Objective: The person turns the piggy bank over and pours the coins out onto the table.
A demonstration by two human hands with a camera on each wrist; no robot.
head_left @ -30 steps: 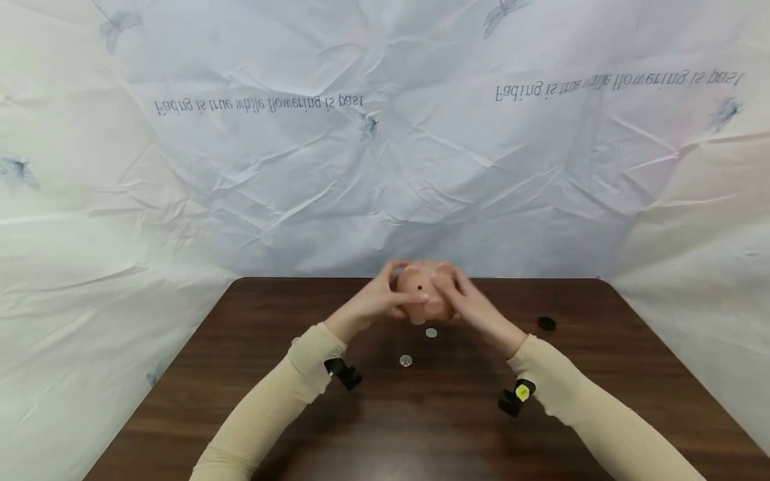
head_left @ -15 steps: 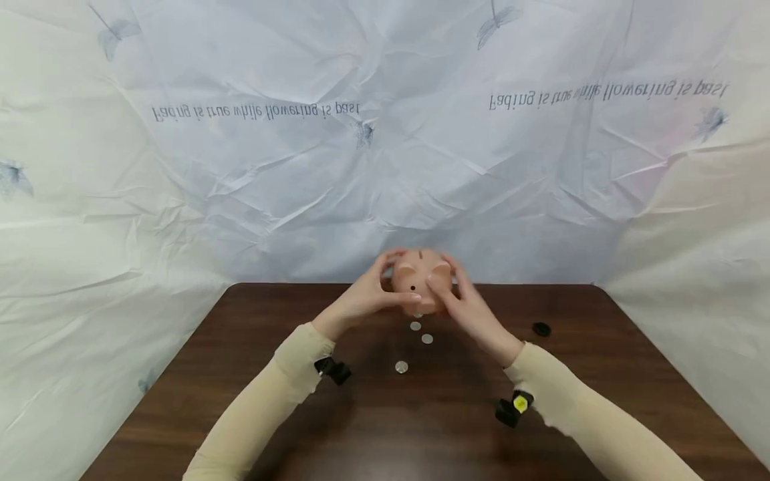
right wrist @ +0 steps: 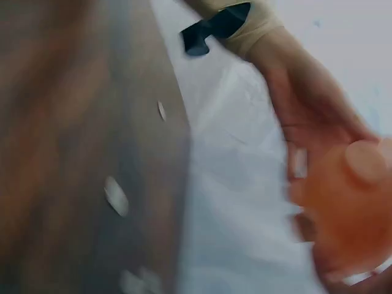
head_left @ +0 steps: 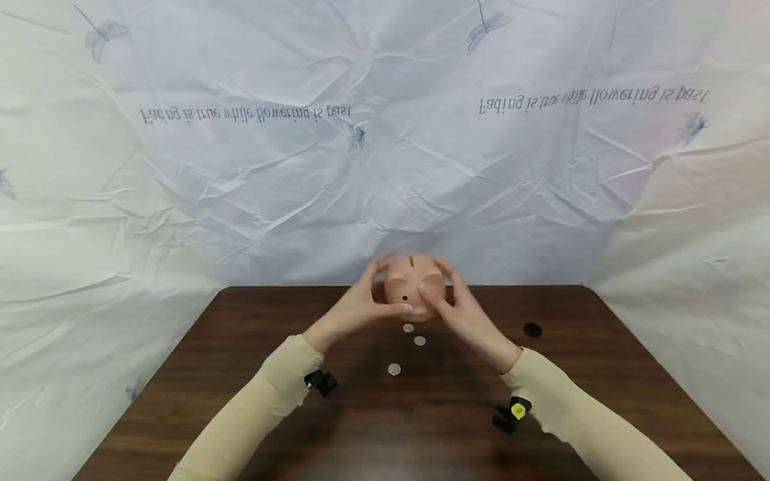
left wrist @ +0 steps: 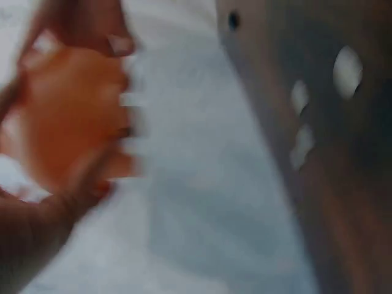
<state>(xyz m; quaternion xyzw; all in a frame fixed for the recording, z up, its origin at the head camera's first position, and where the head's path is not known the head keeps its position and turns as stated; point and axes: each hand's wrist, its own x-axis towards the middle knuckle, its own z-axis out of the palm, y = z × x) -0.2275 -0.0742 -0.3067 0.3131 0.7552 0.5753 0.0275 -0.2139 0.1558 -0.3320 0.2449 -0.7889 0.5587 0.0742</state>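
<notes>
Printed text appears twice on the crumpled white backdrop sheet (head_left: 385,167) hanging behind the brown table (head_left: 421,414), both times mirror-reversed in the head view. One line (head_left: 245,113) runs above and to the left of the table's far edge; the other (head_left: 593,99) runs above and to its right. Read the right way round, each says "Fading is true while flowering is past." Small dragonfly motifs are scattered over the same sheet near the lines. No other lettering, label, brand or number can be read on the table or on anything over it. Both wrist views are too blurred to show any writing.
</notes>
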